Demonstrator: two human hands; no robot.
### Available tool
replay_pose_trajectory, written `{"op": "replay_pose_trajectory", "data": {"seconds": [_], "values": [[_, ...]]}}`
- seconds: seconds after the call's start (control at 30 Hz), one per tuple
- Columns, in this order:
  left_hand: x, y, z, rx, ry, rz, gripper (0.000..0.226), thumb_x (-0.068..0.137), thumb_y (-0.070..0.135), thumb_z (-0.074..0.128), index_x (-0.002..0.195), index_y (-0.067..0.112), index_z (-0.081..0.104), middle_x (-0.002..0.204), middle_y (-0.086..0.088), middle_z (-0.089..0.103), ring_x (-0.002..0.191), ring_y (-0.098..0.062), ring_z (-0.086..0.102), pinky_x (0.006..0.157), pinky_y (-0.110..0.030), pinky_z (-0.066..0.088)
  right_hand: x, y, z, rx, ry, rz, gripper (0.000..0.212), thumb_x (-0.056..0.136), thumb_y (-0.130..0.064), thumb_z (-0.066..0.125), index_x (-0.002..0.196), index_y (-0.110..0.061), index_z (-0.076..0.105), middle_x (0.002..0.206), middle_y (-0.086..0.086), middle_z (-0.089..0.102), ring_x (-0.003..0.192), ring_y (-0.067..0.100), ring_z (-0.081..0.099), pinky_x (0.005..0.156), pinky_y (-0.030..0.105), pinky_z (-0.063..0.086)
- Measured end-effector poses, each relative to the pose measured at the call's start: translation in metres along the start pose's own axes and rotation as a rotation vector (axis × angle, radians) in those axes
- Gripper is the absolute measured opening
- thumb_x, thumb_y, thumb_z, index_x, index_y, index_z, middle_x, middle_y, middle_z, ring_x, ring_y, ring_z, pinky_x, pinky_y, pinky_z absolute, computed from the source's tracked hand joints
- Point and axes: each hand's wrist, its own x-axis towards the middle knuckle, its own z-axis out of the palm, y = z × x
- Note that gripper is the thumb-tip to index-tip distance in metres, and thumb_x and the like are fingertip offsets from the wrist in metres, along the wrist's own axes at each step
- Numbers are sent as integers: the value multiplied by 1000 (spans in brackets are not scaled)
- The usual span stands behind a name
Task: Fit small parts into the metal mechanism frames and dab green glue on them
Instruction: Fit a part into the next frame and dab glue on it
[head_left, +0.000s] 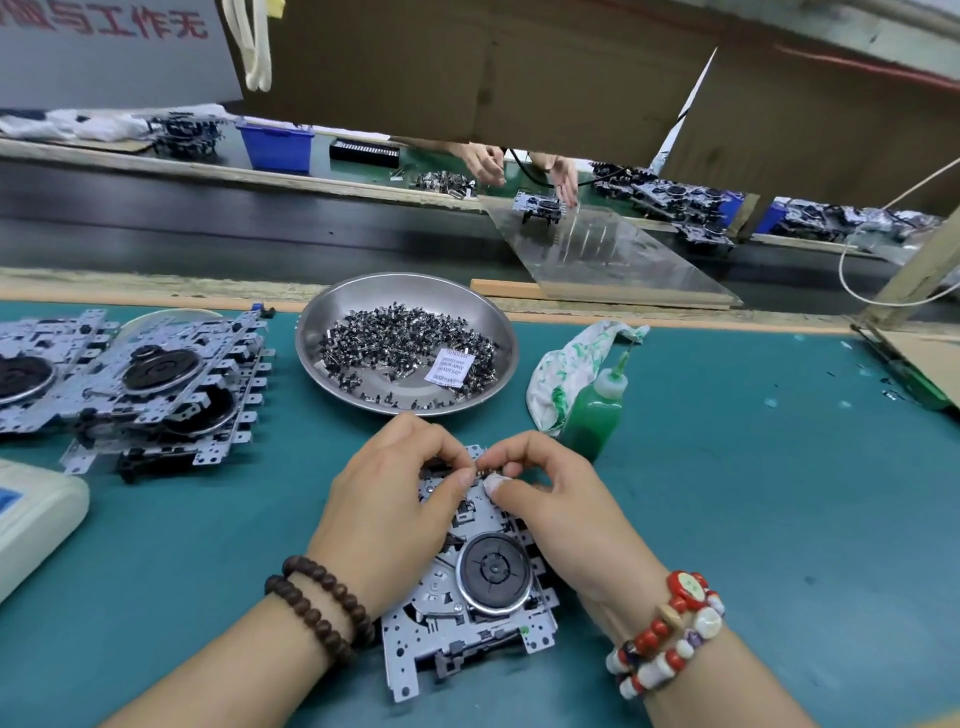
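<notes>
The metal frame (470, 587) lies flat on the green tabletop (753, 493), just in front of the steel dish (311, 332) that holds the small black parts (405, 343). Both hands work at the frame's far edge, i.e. the side nearest the dish. The left hand (387, 509) rests on the frame, and its fingers (457, 480) are pinched narrow. The right hand (545, 488) meets it there, fingers also nearly closed, one fingertip wrapped in white tape. Between them there is probably one small part, but it is too small to tell for sure.

So the step in hand seems to be the fitting, approx. halfway for this frame. Next the part must be seated fully, then the right hand must reach for the green glue bottle (597, 410), standing right of the dish beside a cloth (561, 369). More frames (135, 384) wait in a stack left of the dish.
</notes>
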Motion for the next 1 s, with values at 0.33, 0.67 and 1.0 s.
{"op": "replay_pose_trajectory", "data": {"seconds": [0.33, 0.67, 1.0], "values": [[0, -1, 0, -21, 2, 20, 19, 82, 18, 64, 71, 31, 57, 84, 13, 54, 85, 4, 50, 73, -4, 35, -3, -1, 1, 15, -9, -32, 23, 86, 0, 58, 79, -22, 62, 74, -6, 45, 64, 10, 42, 56, 10, 37], [-1, -2, -1, -14, -18, 50, 16, 84, 20, 61, 76, 33, 58, 85, 17, 52, 91, 8, 48, 74, -2, 33, -3, -1, 0, 5, -1, -8, 24, 86, 1, 56, 82, -22, 62, 75, -6, 44, 52, 4, 37, 50, 10, 34], [-3, -1, -2, -47, -15, 58, 18, 81, 22, 65, 75, 39, 63, 84, 20, 52, 91, 8, 49, 74, -1, 32, -3, -1, 2, 31, 9, 5, 25, 86, 4, 53, 82, -20, 59, 75, -5, 43, 42, -1, 34, 45, 10, 31]]}}
